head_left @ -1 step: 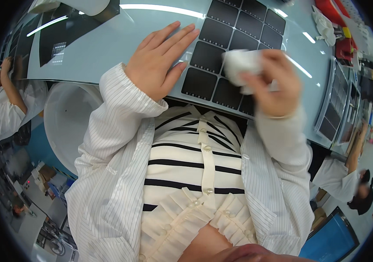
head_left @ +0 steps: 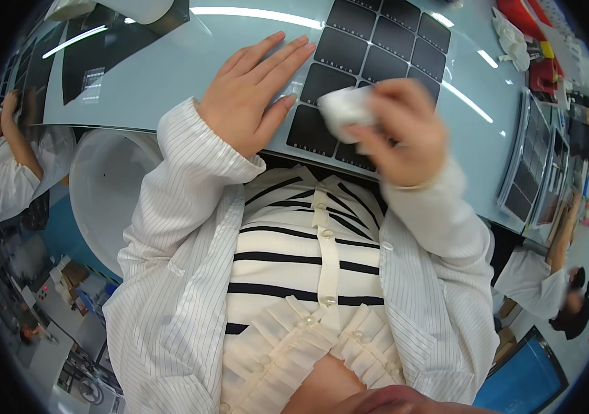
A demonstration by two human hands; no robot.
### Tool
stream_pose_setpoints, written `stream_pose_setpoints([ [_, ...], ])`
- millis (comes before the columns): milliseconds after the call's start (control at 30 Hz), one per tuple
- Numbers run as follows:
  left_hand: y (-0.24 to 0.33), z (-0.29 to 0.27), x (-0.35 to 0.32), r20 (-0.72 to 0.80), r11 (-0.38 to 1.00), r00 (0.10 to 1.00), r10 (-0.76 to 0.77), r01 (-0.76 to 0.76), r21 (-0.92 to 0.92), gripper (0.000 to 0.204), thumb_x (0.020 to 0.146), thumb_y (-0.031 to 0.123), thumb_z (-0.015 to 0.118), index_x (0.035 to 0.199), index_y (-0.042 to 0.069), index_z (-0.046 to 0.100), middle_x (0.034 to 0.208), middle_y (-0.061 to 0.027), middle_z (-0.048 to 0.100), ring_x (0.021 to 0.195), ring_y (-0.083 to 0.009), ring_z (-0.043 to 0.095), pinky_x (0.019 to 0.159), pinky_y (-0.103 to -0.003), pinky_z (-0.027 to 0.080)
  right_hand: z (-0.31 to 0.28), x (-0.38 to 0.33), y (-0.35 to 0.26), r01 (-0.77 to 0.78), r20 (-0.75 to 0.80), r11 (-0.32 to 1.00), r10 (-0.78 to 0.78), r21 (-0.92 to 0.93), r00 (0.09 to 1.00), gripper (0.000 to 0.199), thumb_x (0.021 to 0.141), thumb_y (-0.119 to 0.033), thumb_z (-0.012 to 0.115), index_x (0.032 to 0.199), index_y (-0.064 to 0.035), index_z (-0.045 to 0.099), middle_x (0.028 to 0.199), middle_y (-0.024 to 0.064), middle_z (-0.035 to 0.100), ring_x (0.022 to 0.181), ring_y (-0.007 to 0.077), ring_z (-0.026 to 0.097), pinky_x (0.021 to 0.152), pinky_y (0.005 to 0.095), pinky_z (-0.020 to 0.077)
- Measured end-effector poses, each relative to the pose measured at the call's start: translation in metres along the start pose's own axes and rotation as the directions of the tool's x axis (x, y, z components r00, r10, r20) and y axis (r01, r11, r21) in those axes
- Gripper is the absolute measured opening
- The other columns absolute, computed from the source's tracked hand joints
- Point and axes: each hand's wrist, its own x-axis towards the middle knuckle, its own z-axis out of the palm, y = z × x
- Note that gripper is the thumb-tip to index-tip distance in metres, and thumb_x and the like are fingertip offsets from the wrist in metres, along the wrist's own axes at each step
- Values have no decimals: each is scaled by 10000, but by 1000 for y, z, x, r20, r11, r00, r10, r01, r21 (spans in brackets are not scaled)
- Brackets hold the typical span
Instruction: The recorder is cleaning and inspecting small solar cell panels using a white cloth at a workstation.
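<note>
A clear sheet bearing rows of black rounded panels (head_left: 342,51) lies on the pale glossy table in front of me. My left hand (head_left: 249,93) rests flat by its left edge, fingers stretched out and holding nothing. A crumpled white wipe (head_left: 345,114) is bunched in my right hand (head_left: 409,131), whose fingers close round it. That hand is over the near part of the sheet and hides several panels; it is slightly blurred. Whether the wipe presses on the surface I cannot tell.
A dark sheet (head_left: 118,52) lies at the table's far left. On the right are stacked panel sheets (head_left: 525,162), crumpled white tissue (head_left: 512,43) and a red container (head_left: 548,77). A white bin (head_left: 111,193) stands below the left edge. Other people work at both sides.
My right hand has moved left with the wipe, uncovering panels on the right of the sheet. My left hand stays where it was.
</note>
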Motion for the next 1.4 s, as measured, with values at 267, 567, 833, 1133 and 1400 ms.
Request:
stream_pose_setpoints([
  [267, 1, 6, 12, -84, 1000, 996, -6, 7, 12, 574, 835, 79, 520, 1379, 80, 338, 1285, -145, 500, 1265, -320, 381, 1038, -415, 315, -14, 70, 95, 7, -163, 946, -63, -323, 985, 223, 791, -196, 690, 885, -5, 626, 771, 74, 543, 568, 161, 502, 514, 270, 405],
  [567, -6, 18, 19, -196, 999, 980, 27, -33, -29, 548, 860, 123, 535, 1372, 74, 347, 1294, -179, 484, 1263, -320, 393, 1044, -404, 323, -14, 78, 90, -3, -241, 908, -109, -420, 964, 149, 777, -85, 662, 881, 1, 599, 654, 94, 570, 503, 211, 542, 452, 282, 412],
  [833, 10, -2, 31, -335, 992, 934, 124, -117, 41, 610, 805, 19, 545, 1359, -69, 306, 1117, -234, 565, 1013, -326, 571, 891, -350, 440, -17, 95, 79, -129, -310, 921, 10, -368, 951, 199, 770, -191, 652, 748, -8, 576, 714, 160, 549, 679, 349, 562, 596, 416, 440],
  [1133, 3, -2, 29, -168, 993, 986, -10, -10, -114, 615, 775, 67, 555, 1339, -48, 338, 1263, -245, 480, 1209, -382, 431, 1017, -399, 348, -25, 102, 122, -146, -287, 857, -3, -495, 958, 216, 778, -200, 640, 737, -2, 563, 726, 177, 586, 659, 327, 592, 587, 378, 455],
  [1400, 0, -11, 22, -106, 967, 990, -93, 64, -246, 696, 769, 55, 557, 1383, -47, 246, 1289, -229, 472, 1213, -369, 432, 1024, -382, 337, 1, 109, 78, 46, -136, 968, -81, -245, 987, 212, 770, -192, 652, 772, 4, 572, 746, 171, 569, 718, 343, 581, 623, 383, 449],
])
